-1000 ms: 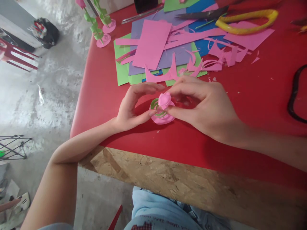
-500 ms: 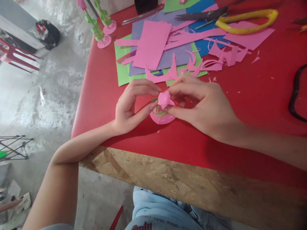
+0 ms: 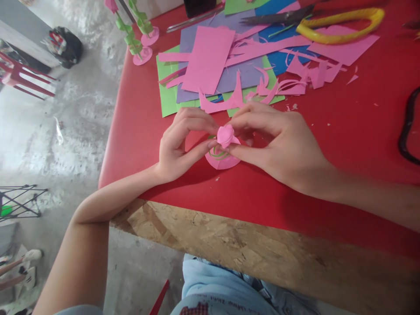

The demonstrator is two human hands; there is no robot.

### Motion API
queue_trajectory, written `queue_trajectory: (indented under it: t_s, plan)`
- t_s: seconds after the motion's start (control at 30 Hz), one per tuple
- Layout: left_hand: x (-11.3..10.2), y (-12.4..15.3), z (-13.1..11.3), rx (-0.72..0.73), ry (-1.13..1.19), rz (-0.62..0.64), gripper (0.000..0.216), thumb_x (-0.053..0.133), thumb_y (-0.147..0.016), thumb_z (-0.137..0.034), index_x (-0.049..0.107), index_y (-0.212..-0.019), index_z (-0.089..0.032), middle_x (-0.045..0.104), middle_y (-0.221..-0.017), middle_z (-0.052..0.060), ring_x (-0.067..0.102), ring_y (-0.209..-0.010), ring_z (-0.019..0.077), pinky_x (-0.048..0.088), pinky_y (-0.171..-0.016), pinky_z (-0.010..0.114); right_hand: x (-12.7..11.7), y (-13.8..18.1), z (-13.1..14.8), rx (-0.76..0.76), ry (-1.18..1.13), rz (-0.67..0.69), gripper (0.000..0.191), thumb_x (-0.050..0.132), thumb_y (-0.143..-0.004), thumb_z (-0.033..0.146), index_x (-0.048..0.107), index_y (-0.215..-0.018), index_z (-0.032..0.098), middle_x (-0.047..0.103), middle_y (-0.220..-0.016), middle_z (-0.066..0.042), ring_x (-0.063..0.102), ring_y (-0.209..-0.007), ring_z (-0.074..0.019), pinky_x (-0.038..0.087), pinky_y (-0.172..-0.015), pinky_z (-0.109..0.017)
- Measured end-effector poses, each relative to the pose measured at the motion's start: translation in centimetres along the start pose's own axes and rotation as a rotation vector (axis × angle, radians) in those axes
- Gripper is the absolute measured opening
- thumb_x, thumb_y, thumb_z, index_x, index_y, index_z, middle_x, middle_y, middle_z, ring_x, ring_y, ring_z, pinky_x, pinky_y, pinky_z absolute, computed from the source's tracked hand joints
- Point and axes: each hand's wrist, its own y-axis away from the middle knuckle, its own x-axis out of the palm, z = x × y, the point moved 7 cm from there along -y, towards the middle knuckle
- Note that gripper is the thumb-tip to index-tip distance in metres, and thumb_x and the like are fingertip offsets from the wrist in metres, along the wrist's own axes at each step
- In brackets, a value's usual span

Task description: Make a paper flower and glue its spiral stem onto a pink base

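A small pink paper flower [image 3: 225, 134] stands on a round pink base [image 3: 223, 161] with a green spiral strip around its stem, near the front of the red table [image 3: 328, 144]. My left hand [image 3: 179, 146] pinches the flower's bud from the left with thumb and fingers. My right hand [image 3: 278, 142] pinches the same flower from the right, fingers curled around it. Both hands rest on the tabletop, meeting at the bud.
A heap of pink, purple, green and blue paper sheets and scraps [image 3: 229, 65] lies behind the hands. Yellow-handled scissors [image 3: 328, 26] lie at the back right, a black loop [image 3: 408, 127] at the right edge. Two finished paper flowers [image 3: 138, 30] stand at the back left corner.
My left fingers have closed in onto the bud, from spread apart to a pinch. The flower has stayed in place between both hands.
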Motion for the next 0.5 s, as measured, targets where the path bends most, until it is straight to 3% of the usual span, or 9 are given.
queue_trajectory:
  t_s: [0.2, 0.5]
  plan:
    - [0.07, 0.08, 0.15, -0.033, 0.075, -0.019, 0.008, 0.058, -0.088, -0.027, 0.059, -0.093, -0.022, 0.062, -0.084, -0.001, 0.059, -0.086, 0.0119, 0.052, -0.084, 0.034, 0.04, -0.06, -0.07, -0.017, -0.06, -0.011, 0.007, 0.066, -0.073, 0.02, 0.06, -0.072, 0.016, 0.056, -0.08, 0.0, 0.041, -0.06, -0.0039, 0.04, -0.054, -0.02]
    - [-0.11, 0.26, 0.5, -0.07, 0.052, -0.022, 0.01, 0.061, -0.084, -0.032, 0.061, -0.093, -0.026, 0.063, -0.081, -0.001, 0.06, -0.083, 0.0139, 0.054, -0.087, 0.036, 0.08, -0.03, -0.24, 0.033, -0.007, 0.012, 0.009, 0.067, -0.076, 0.024, 0.063, -0.076, 0.016, 0.057, -0.083, -0.001, 0.041, -0.062, -0.0038, 0.04, -0.056, -0.02]
